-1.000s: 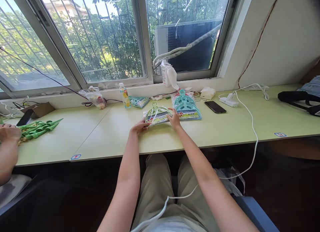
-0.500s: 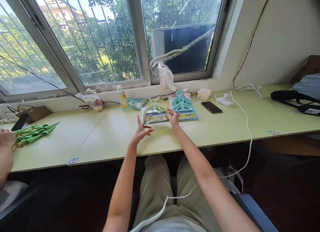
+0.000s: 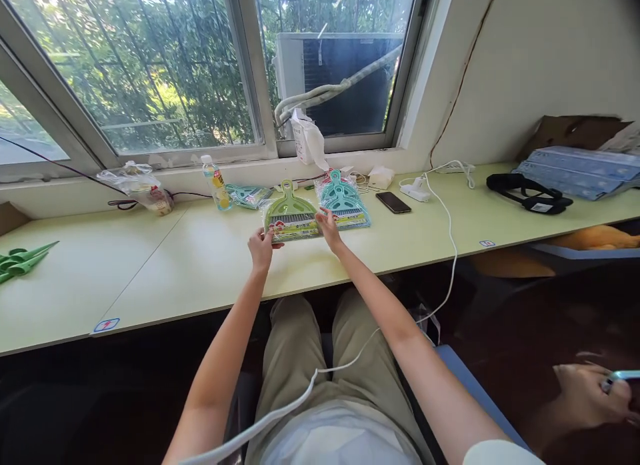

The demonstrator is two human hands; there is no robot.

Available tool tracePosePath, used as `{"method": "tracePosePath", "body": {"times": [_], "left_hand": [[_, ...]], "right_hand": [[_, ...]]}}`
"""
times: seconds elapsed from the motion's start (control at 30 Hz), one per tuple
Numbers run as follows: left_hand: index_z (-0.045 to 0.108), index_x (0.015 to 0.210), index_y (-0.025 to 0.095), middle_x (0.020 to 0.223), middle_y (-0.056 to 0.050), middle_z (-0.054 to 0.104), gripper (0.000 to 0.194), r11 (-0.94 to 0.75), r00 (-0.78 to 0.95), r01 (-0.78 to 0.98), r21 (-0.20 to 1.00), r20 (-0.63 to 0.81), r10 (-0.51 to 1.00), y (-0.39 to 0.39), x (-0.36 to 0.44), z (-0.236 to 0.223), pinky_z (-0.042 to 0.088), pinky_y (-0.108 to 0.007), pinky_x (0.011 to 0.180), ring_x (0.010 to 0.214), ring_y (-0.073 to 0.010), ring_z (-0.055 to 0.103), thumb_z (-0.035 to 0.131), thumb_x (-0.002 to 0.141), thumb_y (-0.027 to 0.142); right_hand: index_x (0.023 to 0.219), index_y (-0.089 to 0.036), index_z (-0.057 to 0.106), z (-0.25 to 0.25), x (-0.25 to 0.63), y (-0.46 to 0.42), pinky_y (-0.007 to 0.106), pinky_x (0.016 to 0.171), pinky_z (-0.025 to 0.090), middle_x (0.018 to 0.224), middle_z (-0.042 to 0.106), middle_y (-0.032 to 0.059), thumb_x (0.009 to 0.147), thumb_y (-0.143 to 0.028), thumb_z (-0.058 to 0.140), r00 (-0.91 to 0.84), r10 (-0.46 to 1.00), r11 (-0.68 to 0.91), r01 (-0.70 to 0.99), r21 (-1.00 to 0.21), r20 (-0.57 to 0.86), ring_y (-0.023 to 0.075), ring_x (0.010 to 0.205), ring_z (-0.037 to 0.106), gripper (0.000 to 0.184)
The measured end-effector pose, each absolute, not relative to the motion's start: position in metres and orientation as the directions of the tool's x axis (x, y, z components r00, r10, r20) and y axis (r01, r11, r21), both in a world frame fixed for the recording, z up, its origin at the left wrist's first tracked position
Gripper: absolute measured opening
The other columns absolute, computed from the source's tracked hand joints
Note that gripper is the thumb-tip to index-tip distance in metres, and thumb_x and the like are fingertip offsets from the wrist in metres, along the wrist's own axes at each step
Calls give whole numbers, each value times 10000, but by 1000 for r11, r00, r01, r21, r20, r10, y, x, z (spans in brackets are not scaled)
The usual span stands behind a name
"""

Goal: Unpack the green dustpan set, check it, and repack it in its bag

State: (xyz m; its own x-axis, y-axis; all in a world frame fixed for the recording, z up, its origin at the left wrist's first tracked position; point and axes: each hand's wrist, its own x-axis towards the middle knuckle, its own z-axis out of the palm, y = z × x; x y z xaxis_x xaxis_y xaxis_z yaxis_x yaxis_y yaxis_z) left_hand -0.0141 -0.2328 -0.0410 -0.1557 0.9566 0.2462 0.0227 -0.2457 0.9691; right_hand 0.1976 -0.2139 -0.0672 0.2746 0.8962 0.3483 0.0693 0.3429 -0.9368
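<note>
A green dustpan-and-brush set in a clear bag lies on the pale green desk in front of me. My left hand grips the bag's lower left corner. My right hand holds its right edge. Just right of it lies a pile of teal sets in bags. Another teal set lies further back near the window ledge.
A drink bottle, a plastic bag, a black phone and a white charger with its cable sit along the back. Green pieces lie far left. A black strap and blue packs lie right. Another person's hand shows low right.
My left hand left the green set, opened in the air, then came back and gripped its corner. My view has swung to the right, bringing another person's hand into view.
</note>
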Motion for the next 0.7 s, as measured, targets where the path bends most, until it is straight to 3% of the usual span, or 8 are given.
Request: {"method": "tracePosePath", "body": {"times": [0.1, 0.2, 0.33, 0.47, 0.63, 0.7], "left_hand": [[592, 895, 146, 737, -23, 658, 183, -288, -104, 23, 957, 289, 952, -251, -1, -39, 467, -194, 414, 448, -120, 627, 626, 859, 322], [554, 901, 168, 741, -8, 642, 227, -261, 3, -13, 965, 261, 965, -263, 19, -42, 447, -192, 433, 453, -116, 623, 657, 855, 366], [506, 896, 198, 682, 10, 622, 200, -185, 186, 99, 978, 165, 969, -261, 61, -58, 414, -211, 479, 463, -127, 607, 647, 868, 337], [517, 797, 202, 794, -63, 669, 175, -199, 273, 391, 899, 93, 958, -244, 111, -70, 441, -263, 626, 751, -209, 644, 676, 831, 265], [611, 814, 158, 1054, -172, 633, 124, -355, 340, 598, 719, 174, 924, -218, 148, -73, 414, -385, 926, 1171, -333, 503, 617, 873, 267], [643, 905, 142, 1160, -198, 584, 156, -368, 318, 615, 697, 207, 925, -211, 153, -75, 383, -412, 989, 1238, -341, 431, 596, 891, 290]], "right_hand": [[1362, -261, 540, -63, 225, -242, 387, 1035, 510, 1287, 664, 96, 740, -578, 745, 77, 935, 341, 76, -937, 347, 238, 1244, 598, 728], [1262, -245, 628, -64, 261, -271, 388, 933, 571, 1084, 733, 51, 627, -478, 858, -40, 950, 311, 49, -949, 309, 229, 1023, 682, 714], [995, -198, 715, -76, 316, -295, 374, 775, 615, 916, 747, 41, 556, -428, 898, 112, 978, 176, -2, -984, 175, 207, 840, 704, 528], [911, -174, 709, -88, 369, -297, 393, 813, 602, 936, 760, 79, 499, -346, 932, 202, 976, 68, 54, -996, 77, 218, 826, 710, 498], [909, -163, 699, -90, 408, -276, 463, 899, 569, 973, 763, 111, 581, -271, 888, 277, 958, 2, 236, -972, 69, 249, 878, 706, 394], [865, -160, 703, -91, 410, -262, 477, 883, 573, 922, 762, 117, 614, -249, 861, 325, 932, 40, 343, -938, 159, 263, 861, 706, 310]]}}
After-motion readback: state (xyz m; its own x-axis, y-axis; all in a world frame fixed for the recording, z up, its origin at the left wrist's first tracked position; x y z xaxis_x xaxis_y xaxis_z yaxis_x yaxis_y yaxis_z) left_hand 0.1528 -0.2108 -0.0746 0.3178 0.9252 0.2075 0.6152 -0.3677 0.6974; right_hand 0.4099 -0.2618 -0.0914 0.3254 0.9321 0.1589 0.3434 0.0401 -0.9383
